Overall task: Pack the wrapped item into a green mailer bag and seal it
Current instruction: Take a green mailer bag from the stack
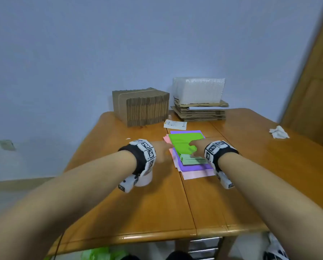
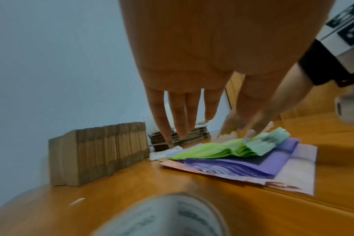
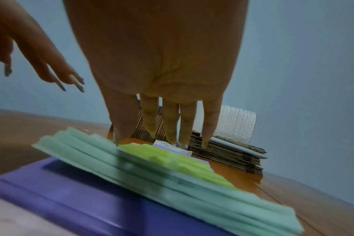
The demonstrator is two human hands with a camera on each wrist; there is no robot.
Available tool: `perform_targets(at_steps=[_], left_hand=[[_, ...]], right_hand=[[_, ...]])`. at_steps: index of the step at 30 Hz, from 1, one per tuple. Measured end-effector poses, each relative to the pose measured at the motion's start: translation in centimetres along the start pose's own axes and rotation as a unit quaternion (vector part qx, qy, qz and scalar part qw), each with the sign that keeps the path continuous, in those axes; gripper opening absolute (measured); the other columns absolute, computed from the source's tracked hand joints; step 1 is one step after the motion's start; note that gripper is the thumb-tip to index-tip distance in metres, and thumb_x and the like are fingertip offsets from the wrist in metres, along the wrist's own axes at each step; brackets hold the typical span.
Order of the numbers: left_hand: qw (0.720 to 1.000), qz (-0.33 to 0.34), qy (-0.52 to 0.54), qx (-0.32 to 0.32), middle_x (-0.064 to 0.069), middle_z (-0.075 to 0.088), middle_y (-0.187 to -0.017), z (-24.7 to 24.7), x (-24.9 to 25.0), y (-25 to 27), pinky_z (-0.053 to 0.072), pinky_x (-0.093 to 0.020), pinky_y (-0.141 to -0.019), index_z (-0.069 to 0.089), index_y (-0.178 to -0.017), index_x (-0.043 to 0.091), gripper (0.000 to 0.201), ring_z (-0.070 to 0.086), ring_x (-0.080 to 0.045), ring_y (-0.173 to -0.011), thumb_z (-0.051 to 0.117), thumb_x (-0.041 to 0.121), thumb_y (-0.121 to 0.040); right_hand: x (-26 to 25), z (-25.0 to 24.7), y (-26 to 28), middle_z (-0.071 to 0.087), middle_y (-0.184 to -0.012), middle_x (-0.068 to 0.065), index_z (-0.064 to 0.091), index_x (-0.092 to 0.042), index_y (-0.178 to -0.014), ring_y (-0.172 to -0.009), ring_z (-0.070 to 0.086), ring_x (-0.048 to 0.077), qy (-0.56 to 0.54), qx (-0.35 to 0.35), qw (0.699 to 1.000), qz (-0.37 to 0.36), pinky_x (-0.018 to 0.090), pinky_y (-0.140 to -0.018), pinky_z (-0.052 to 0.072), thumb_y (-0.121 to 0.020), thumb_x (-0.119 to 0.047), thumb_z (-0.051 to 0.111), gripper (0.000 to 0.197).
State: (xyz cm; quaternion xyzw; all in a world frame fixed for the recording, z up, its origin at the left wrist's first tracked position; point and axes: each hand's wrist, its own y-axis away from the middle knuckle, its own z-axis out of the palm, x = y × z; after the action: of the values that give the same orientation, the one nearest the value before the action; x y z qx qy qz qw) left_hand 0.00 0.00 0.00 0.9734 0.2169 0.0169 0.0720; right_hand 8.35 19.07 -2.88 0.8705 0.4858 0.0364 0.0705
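A stack of green mailer bags (image 1: pixel 185 143) lies on purple and pink ones (image 1: pixel 194 167) in the middle of the table. Their pale flap ends (image 3: pixel 131 172) point toward me. My right hand (image 1: pixel 196 147) reaches over the green stack with straight fingers (image 3: pixel 170 124), the thumb at the flap edge, holding nothing. My left hand (image 1: pixel 163 150) hovers open at the stack's left edge with its fingers (image 2: pixel 180 115) extended. A white bubble-wrapped item (image 1: pixel 144 180) stands on the table under my left wrist, blurred in the left wrist view (image 2: pixel 172 217).
A bundle of flat cardboard boxes (image 1: pixel 140 107) stands at the back of the wooden table (image 1: pixel 138 212). Right of it, bubble wrap (image 1: pixel 199 91) sits on stacked cardboard (image 1: pixel 200 113). A paper label (image 1: pixel 175 124) lies behind the bags, and a crumpled tissue (image 1: pixel 278 132) at far right.
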Motion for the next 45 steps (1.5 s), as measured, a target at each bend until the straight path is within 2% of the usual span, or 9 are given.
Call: perform_targets(at_steps=[4,9,21,26,28,31,36,41,45], left_hand=[[0.999,0.022,-0.013,-0.041,-0.012,0.026,-0.157,1.4,2.5,-2.0,0.030,-0.037,-0.115,0.016,-0.154,0.022,0.068,0.031,-0.029,-0.143,0.046,0.016,-0.094],[0.989,0.017,-0.110,-0.094,-0.012,0.002,-0.163,3.2,4.1,-4.0,0.023,-0.042,-0.118,0.013,-0.154,0.028,0.068,0.016,-0.037,-0.148,0.044,0.015,-0.095],[0.979,0.040,-0.144,-0.136,-0.011,-0.011,-0.163,4.1,3.9,-4.8,0.015,-0.045,-0.119,0.005,-0.154,0.034,0.067,0.002,-0.031,-0.151,0.036,0.015,-0.098],[0.990,0.045,-0.087,-0.100,-0.011,0.000,-0.164,4.2,3.3,-5.2,0.020,-0.042,-0.118,0.019,-0.153,0.033,0.060,0.011,-0.035,-0.149,0.039,0.021,-0.098],[0.998,0.031,-0.012,-0.044,-0.010,0.020,-0.160,3.3,3.0,-5.6,0.033,-0.040,-0.114,0.033,-0.149,0.028,0.055,0.029,-0.033,-0.144,0.044,0.024,-0.095],[0.994,-0.027,0.083,0.068,-0.008,0.051,-0.139,1.3,2.1,-6.1,0.046,-0.033,-0.092,0.043,-0.139,0.017,0.047,0.055,-0.027,-0.120,0.047,0.033,-0.095],[0.991,-0.075,0.033,0.107,-0.006,0.053,-0.131,0.1,0.3,-7.0,0.047,-0.035,-0.081,0.042,-0.136,0.017,0.057,0.057,-0.026,-0.114,0.053,0.048,-0.089],[0.988,-0.085,-0.073,0.104,-0.009,0.052,-0.129,0.1,-1.3,-6.4,0.038,-0.033,-0.074,0.040,-0.136,0.017,0.053,0.054,-0.029,-0.115,0.057,0.029,-0.088],[0.987,-0.095,-0.090,0.093,-0.010,0.054,-0.125,-0.1,-3.8,-5.0,0.044,-0.036,-0.072,0.043,-0.133,0.015,0.048,0.058,-0.031,-0.110,0.053,0.007,-0.086]], right_hand=[[0.2,1.1,-1.2,0.047,-0.146,0.005,0.037,-0.023,-0.144,-0.132,0.046,0.027,0.001,-0.001,1.000,0.008,0.035,-0.106,0.041,-0.086,-0.037,0.061,0.065],[1.1,1.9,-2.6,0.059,-0.132,0.008,0.049,-0.020,-0.132,-0.119,0.056,0.030,0.029,0.012,0.999,0.013,0.039,-0.097,0.048,-0.084,-0.039,0.059,0.052],[2.3,3.2,-3.8,0.067,-0.111,0.009,0.057,-0.015,-0.117,-0.105,0.062,0.029,0.116,0.069,0.991,-0.009,0.033,-0.081,0.047,-0.095,-0.028,0.043,0.029],[1.7,3.0,-4.1,0.070,-0.103,0.007,0.062,-0.015,-0.106,-0.099,0.064,0.028,0.134,0.107,0.985,-0.009,0.029,-0.074,0.039,-0.093,-0.014,0.045,0.022],[1.7,2.8,-4.2,0.069,-0.097,0.006,0.063,-0.016,-0.106,-0.096,0.065,0.028,0.127,0.126,0.984,-0.013,0.028,-0.070,0.037,-0.091,-0.011,0.045,0.024],[1.4,2.2,-4.3,0.068,-0.093,0.005,0.061,-0.018,-0.109,-0.093,0.065,0.029,0.112,0.153,0.981,-0.032,0.029,-0.069,0.041,-0.093,-0.012,0.044,0.025],[-0.6,1.0,-4.1,0.069,-0.102,0.008,0.060,-0.018,-0.114,-0.099,0.063,0.031,0.120,0.188,0.971,-0.082,0.033,-0.081,0.046,-0.097,-0.022,0.038,0.028],[-3.6,-0.3,-3.9,0.070,-0.101,0.010,0.062,-0.017,-0.111,-0.097,0.063,0.032,0.106,0.232,0.955,-0.150,0.035,-0.078,0.045,-0.098,-0.027,0.037,0.030],[-6.1,-0.5,-3.9,0.070,-0.098,0.009,0.063,-0.018,-0.110,-0.093,0.064,0.032,0.089,0.230,0.950,-0.192,0.032,-0.069,0.040,-0.096,-0.025,0.041,0.027]])
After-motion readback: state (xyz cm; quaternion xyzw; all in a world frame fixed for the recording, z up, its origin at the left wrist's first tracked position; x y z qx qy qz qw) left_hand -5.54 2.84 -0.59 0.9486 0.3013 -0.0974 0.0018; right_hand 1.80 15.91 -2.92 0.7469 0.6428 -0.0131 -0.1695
